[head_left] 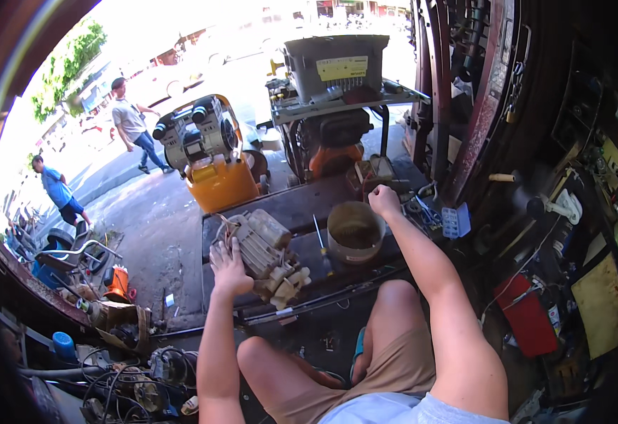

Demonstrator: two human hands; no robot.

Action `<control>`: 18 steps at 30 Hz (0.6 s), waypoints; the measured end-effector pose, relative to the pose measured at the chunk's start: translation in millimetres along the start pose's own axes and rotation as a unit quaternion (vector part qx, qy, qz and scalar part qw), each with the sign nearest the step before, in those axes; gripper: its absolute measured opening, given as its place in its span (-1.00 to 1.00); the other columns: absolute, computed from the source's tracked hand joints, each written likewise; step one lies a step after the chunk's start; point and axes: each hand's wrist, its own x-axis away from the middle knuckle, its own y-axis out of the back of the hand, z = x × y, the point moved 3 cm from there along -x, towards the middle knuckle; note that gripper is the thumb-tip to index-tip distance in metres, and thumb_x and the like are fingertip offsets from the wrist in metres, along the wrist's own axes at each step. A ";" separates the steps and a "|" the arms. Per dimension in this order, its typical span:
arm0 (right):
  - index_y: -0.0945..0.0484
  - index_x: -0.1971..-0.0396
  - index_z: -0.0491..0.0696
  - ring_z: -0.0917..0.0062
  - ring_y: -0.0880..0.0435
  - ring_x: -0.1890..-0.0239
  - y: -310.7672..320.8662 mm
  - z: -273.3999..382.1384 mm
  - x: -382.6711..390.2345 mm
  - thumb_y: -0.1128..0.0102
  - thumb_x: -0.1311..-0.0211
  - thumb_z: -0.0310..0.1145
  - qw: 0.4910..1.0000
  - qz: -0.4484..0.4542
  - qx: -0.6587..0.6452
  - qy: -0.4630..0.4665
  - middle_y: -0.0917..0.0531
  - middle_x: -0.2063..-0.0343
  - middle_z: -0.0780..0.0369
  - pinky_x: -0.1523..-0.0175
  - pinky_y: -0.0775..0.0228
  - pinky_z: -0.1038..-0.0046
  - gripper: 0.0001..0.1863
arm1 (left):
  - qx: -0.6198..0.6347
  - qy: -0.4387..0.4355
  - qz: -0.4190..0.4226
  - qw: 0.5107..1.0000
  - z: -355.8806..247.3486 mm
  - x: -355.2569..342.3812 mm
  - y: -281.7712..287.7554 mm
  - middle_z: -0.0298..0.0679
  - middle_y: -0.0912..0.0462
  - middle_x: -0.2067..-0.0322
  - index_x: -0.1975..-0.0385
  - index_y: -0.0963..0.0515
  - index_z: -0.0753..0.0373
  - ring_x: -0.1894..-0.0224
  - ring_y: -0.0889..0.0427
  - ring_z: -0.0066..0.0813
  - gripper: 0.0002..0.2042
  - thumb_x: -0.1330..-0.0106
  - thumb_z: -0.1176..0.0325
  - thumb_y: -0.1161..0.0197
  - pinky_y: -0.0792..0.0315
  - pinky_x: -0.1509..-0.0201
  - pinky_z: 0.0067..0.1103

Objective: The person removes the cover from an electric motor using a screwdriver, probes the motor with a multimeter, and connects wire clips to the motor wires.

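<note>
A grey, finned electric motor point(256, 244) with a box on its top and dirty beige fittings at its near end lies on the dark bench in front of me. My left hand point(228, 267) rests against its left side, fingers stretched out and spread. Thin wires stick up from the motor's far left corner. To its right is a screwdriver point(322, 247), and beyond that a round, stained tub point(357, 237). Past the tub's right rim, my right hand point(385, 201) is held with its fingers curled closed; whatever is in them is hidden.
An orange-yellow air compressor point(217, 166) stands beyond the bench. A metal stand point(348, 109) carries a grey bin point(337, 67). A blue compartment box point(455, 222) sits right of my right arm. Cluttered parts and cables point(132, 381) lie at lower left. Two people walk outside.
</note>
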 end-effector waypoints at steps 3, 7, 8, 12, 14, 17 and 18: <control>-0.68 0.22 -0.03 0.10 -0.69 -0.02 -14.8 13.0 -24.3 -0.18 -0.18 -0.17 0.999 0.014 0.024 -0.030 -0.71 0.09 0.01 -0.13 -0.53 0.11 -0.71 | 0.008 0.001 0.011 1.000 6.5 -2.2 1.2 0.20 0.30 -0.56 -0.59 0.33 0.07 -0.57 0.47 0.35 0.20 0.11 0.32 -0.32 0.32 -0.58 0.07; -0.53 -0.12 -0.03 0.15 -0.53 -0.27 -21.2 9.5 -51.8 -0.25 -0.22 0.01 0.987 -0.014 0.096 -0.125 -0.55 -0.19 0.05 -0.28 -0.42 0.02 -0.44 | 0.031 -0.015 0.019 0.999 6.1 3.4 4.0 0.17 0.31 -0.56 -0.59 0.30 0.06 -0.56 0.48 0.36 0.18 0.09 0.31 -0.31 0.22 -0.55 0.12; -0.44 -0.22 -0.06 0.14 -0.44 -0.35 -19.1 0.9 -60.9 -0.31 -0.18 0.15 0.985 0.005 0.101 -0.142 -0.46 -0.27 0.04 -0.34 -0.34 -0.01 -0.25 | 0.030 -0.016 0.020 0.999 3.4 2.9 3.6 0.17 0.31 -0.56 -0.59 0.29 0.07 -0.56 0.48 0.37 0.18 0.10 0.31 -0.32 0.22 -0.55 0.13; -0.30 -0.36 -0.08 0.08 -0.33 -0.42 -21.1 -0.1 -72.2 -0.39 0.00 0.37 0.973 -0.013 0.124 -0.193 -0.35 -0.34 -0.03 -0.42 -0.24 0.03 0.06 | 0.033 -0.007 0.018 0.999 8.8 8.4 8.1 0.18 0.29 -0.56 -0.59 0.25 0.08 -0.56 0.47 0.39 0.17 0.10 0.32 -0.33 0.19 -0.54 0.15; -0.25 -0.40 -0.06 0.08 -0.32 -0.42 -23.6 -0.8 -83.3 -0.41 0.05 0.39 0.972 -0.008 0.124 -0.197 -0.34 -0.36 -0.04 -0.44 -0.22 0.04 0.13 | 0.029 -0.013 0.021 0.999 7.8 8.3 10.9 0.19 0.27 -0.56 -0.59 0.24 0.09 -0.55 0.46 0.42 0.17 0.10 0.33 -0.33 0.18 -0.54 0.15; -0.13 -0.47 -0.02 0.07 -0.27 -0.46 -30.8 -4.8 -99.9 -0.45 0.15 0.43 0.971 0.018 0.130 -0.200 -0.27 -0.41 -0.06 -0.49 -0.13 0.03 0.27 | 0.030 -0.018 0.028 0.999 6.0 7.4 14.8 0.20 0.26 -0.55 -0.59 0.24 0.12 -0.55 0.45 0.45 0.17 0.10 0.34 -0.33 0.18 -0.53 0.15; -0.07 -0.51 0.01 0.06 -0.23 -0.48 -34.8 -5.0 -104.7 -0.46 0.20 0.45 0.971 0.036 0.133 -0.198 -0.21 -0.44 -0.08 -0.53 -0.05 0.03 0.34 | 0.027 -0.018 0.029 0.999 3.4 6.5 17.9 0.21 0.25 -0.55 -0.58 0.23 0.15 -0.54 0.44 0.47 0.16 0.10 0.35 -0.32 0.18 -0.53 0.16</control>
